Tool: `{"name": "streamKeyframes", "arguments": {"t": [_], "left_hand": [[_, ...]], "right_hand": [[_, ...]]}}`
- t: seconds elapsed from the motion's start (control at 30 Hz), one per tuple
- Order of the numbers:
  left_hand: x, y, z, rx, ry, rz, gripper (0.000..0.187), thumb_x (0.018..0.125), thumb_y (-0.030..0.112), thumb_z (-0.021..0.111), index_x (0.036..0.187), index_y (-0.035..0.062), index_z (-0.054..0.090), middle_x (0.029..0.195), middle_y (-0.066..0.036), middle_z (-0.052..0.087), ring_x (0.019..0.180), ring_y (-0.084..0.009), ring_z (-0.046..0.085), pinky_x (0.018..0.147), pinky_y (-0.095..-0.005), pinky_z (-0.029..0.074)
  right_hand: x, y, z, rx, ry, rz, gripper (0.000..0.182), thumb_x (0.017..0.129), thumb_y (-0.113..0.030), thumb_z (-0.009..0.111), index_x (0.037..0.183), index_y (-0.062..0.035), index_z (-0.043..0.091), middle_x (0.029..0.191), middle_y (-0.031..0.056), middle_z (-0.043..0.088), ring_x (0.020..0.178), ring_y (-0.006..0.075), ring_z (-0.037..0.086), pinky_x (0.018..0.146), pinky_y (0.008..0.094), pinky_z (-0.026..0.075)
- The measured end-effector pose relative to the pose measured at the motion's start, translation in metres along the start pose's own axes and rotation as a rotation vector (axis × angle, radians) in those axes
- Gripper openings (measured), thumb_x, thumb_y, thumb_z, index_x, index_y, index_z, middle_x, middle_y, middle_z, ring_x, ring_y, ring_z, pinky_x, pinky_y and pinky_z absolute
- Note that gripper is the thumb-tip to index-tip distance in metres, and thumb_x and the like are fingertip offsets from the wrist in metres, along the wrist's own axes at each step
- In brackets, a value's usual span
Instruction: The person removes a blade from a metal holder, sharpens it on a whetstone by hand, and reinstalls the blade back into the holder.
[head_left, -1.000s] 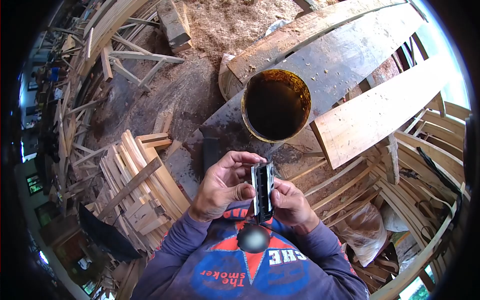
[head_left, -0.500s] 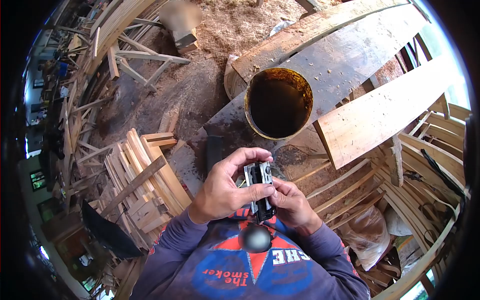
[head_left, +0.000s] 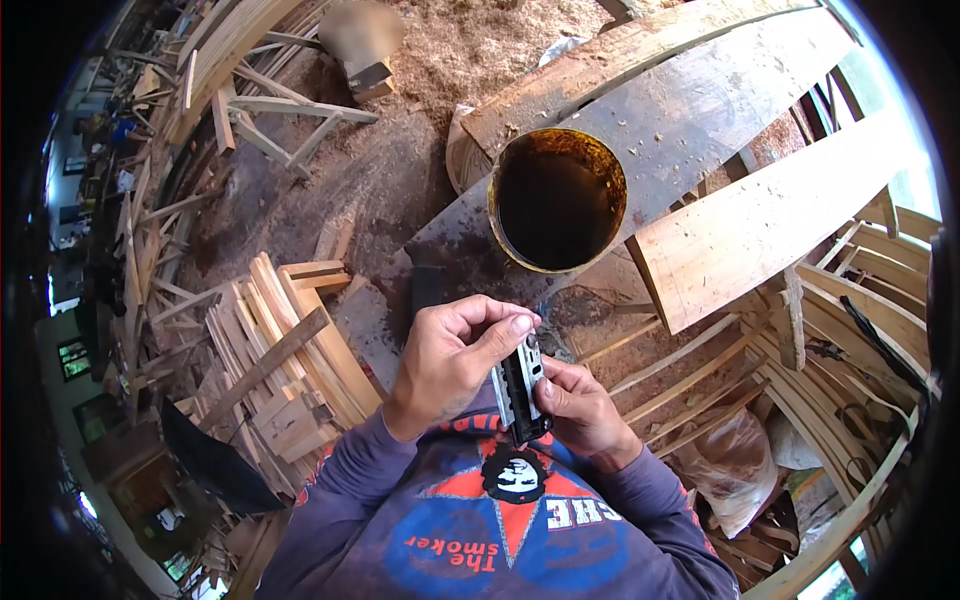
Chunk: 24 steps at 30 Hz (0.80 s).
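Note:
A small black and silver metal device (head_left: pixel 520 390) is held upright in front of my chest. My left hand (head_left: pixel 455 362) is on its left side, with thumb and forefinger pinched at its top end; whether something small sits between them is hidden. My right hand (head_left: pixel 585 405) grips the device from its right side, the thumb lying along its edge. Just beyond my hands stands a round container (head_left: pixel 500 235) with dark liquid inside and stained yellow-brown inner walls.
The container rests on a long grey board (head_left: pixel 690 125). To the right is a thick wooden plank (head_left: pixel 760 225), with curved wooden strips below it. Stacked wood pieces (head_left: pixel 290 345) lie at the left. A plastic bag (head_left: pixel 735 465) is at the lower right.
My left thumb has moved up from the middle of the device to its top end, exposing more of its dark slot. My right hand has hardly moved.

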<state>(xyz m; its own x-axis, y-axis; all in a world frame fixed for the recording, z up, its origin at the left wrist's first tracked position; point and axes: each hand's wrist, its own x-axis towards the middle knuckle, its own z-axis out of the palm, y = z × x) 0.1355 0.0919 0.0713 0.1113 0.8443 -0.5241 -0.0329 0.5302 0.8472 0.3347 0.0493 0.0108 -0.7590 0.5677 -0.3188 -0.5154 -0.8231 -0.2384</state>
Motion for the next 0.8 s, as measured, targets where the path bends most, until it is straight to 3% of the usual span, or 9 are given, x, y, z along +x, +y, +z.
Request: {"name": "streamKeyframes", "arguments": {"t": [0.2,0.3,0.57,0.73,0.8], "left_hand": [[0.003,-0.004,-0.002,-0.07,0.044,0.037,0.025,0.105,0.014,0.067,0.116,-0.0081,0.072,0.105,-0.017,0.078,0.097,-0.0163,0.074,0.087,-0.0277,0.059],[0.004,-0.005,-0.004,-0.081,0.052,0.051,0.029,0.107,0.017,0.064,0.118,-0.0088,0.071,0.103,-0.013,0.078,0.096,-0.0113,0.071,0.085,-0.0249,0.058],[0.004,-0.003,-0.01,-0.093,0.078,0.065,0.031,0.108,0.019,0.064,0.116,-0.0092,0.072,0.102,-0.013,0.078,0.095,-0.0116,0.072,0.085,-0.0248,0.058],[0.004,0.001,-0.016,-0.081,0.082,0.076,0.031,0.108,0.021,0.065,0.114,-0.0092,0.073,0.101,-0.013,0.078,0.095,-0.0113,0.072,0.084,-0.0244,0.058],[0.004,0.003,-0.018,-0.029,0.068,0.061,0.029,0.107,0.017,0.063,0.116,-0.0097,0.071,0.105,-0.019,0.078,0.102,-0.0201,0.075,0.09,-0.0305,0.06]], "right_hand": [[0.004,0.004,0.001,0.036,0.02,0.022,0.045,0.109,-0.024,0.059,0.142,0.0068,0.052,0.114,0.0167,0.074,0.102,0.025,0.075,0.094,0.0397,0.061],[0.007,0.007,-0.003,0.012,0.039,0.01,0.047,0.109,-0.025,0.059,0.142,0.0069,0.052,0.113,0.0171,0.074,0.101,0.0259,0.076,0.094,0.0404,0.061],[0.014,0.002,-0.003,0.166,-0.112,0.076,0.056,0.107,-0.03,0.061,0.147,0.0063,0.047,0.112,0.0189,0.074,0.1,0.0329,0.077,0.092,0.0478,0.063],[0.018,0.003,-0.004,0.203,-0.108,0.083,0.057,0.106,-0.03,0.063,0.148,0.0057,0.046,0.114,0.0195,0.074,0.101,0.033,0.077,0.094,0.0491,0.063],[0.02,0.002,-0.004,0.221,-0.117,0.09,0.058,0.106,-0.03,0.063,0.148,0.0056,0.046,0.115,0.0196,0.073,0.101,0.0331,0.077,0.094,0.0489,0.063]]}}
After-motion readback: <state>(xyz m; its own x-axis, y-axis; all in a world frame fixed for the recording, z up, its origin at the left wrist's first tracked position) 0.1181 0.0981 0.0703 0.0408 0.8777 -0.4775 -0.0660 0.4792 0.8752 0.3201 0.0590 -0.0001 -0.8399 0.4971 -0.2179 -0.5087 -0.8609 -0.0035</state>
